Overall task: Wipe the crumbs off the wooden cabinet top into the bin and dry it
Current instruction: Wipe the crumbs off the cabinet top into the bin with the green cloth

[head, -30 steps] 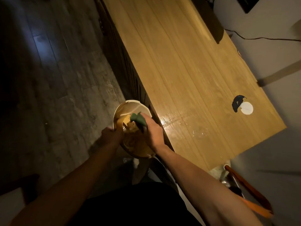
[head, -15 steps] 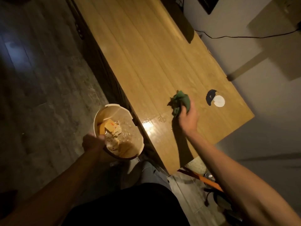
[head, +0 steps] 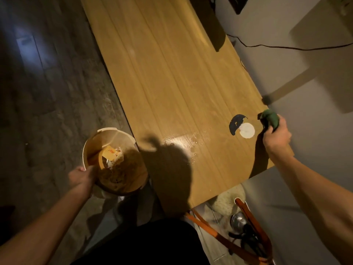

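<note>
The long wooden cabinet top (head: pixel 168 77) runs away from me, with a wet, shiny patch (head: pixel 183 142) near its near end. My right hand (head: pixel 277 138) grips a bunched green cloth (head: pixel 270 118) at the top's far right edge, next to the wall. My left hand (head: pixel 83 175) holds the rim of a round cream bin (head: pixel 107 134) beside the cabinet's front edge, over the floor. Yellow and white scraps and crumbs lie inside the bin.
A white disc (head: pixel 247 130) with a dark patch (head: pixel 236 123) beside it lies on the top, left of the cloth. A black cable (head: pixel 286 47) runs along the wall. Orange straps (head: pixel 246 211) and a metal object (head: pixel 237 219) lie on the floor below the cabinet's end.
My right hand lifted the green cloth out of the bin, carried it across the top past the white disc and now has it at the wall-side edge. The bin has come away from the cabinet edge slightly.
</note>
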`<state>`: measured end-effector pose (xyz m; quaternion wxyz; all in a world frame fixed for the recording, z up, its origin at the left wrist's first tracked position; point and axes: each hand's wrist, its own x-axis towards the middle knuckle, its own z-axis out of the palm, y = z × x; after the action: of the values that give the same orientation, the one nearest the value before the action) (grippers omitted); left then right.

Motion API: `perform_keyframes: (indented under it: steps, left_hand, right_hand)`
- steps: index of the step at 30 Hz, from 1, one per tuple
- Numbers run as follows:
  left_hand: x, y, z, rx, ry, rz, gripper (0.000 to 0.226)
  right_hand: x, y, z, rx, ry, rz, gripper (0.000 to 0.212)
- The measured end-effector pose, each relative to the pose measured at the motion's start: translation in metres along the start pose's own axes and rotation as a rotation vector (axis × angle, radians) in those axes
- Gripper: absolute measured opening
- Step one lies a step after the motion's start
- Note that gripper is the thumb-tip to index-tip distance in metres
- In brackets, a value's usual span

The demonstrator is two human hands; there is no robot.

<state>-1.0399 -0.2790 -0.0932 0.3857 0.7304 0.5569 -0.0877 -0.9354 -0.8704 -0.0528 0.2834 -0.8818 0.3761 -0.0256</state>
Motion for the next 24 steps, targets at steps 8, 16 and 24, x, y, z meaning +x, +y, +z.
perform_keyframes:
  steps: [8,16,24]
  left_hand:
    - [-0.012,-0.005,0.008,0.052,0.076,-0.045,0.009]
    - [-0.014,-0.020,0.006,-0.041,-0.079,0.064,0.023]
    - [-0.007,-0.024,0.001,0.032,-0.090,0.099,0.044]
  right_hand:
    - [0.029,-0.040,0.028,-0.001,-0.101,-0.219,0.051]
    - [-0.003,-0.076,0.047,-0.184,-0.418,-0.682,0.056]
    - [-0.109,-0.079,0.079,-0.133,-0.344,-0.674,0.067]
